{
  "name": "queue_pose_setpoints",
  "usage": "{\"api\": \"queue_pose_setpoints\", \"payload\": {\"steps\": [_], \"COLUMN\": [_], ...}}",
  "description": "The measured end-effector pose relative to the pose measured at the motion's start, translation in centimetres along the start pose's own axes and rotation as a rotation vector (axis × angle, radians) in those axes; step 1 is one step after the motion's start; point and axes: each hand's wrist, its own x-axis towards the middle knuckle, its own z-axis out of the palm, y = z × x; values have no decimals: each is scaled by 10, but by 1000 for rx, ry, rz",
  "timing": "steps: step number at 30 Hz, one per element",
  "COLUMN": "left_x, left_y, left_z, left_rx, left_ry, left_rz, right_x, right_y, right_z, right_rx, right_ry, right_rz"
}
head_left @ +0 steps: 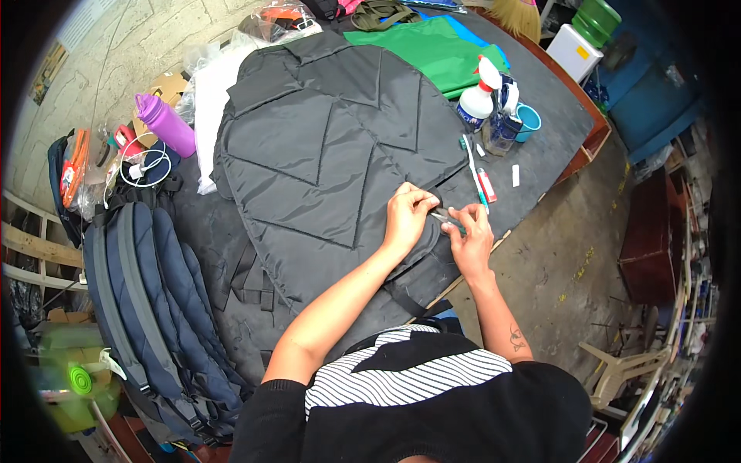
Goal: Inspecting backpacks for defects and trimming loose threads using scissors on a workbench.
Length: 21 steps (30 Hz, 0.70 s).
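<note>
A large black quilted fabric piece (309,154) with stitched zigzag lines lies over the dark table. My left hand (405,221) is closed in a pinch on its right edge, close to the table's near side. Just right of it, my right hand (470,241) is closed around small thread snips (440,217). Their metal tips point left, toward the pinched edge, and a bit of teal handle shows between my fingers. Beyond my right hand lie a toothbrush (472,166) with a white and teal handle and a small red-and-white item (487,186).
A spray bottle (477,96), a clear container (503,127) and a blue cup (528,121) stand at the right. Green fabric (432,50) lies behind. On the left are a navy backpack (158,309), a purple bottle (165,126) and a coiled white cable (145,163).
</note>
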Motion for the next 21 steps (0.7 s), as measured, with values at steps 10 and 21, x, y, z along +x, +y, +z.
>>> {"api": "queue_pose_setpoints", "payload": {"steps": [10,21], "left_x": [8,-13], "left_y": [-4,-31], "left_z": [-21,-90], "left_rx": [-121,1138], "left_ry": [245,26], "left_rz": [77,83], "right_x": [17,85], "right_y": [8,2], "right_z": [12,55], "right_rx": [267,462], "right_ry": [179,-464], "right_rz": [140,327]}}
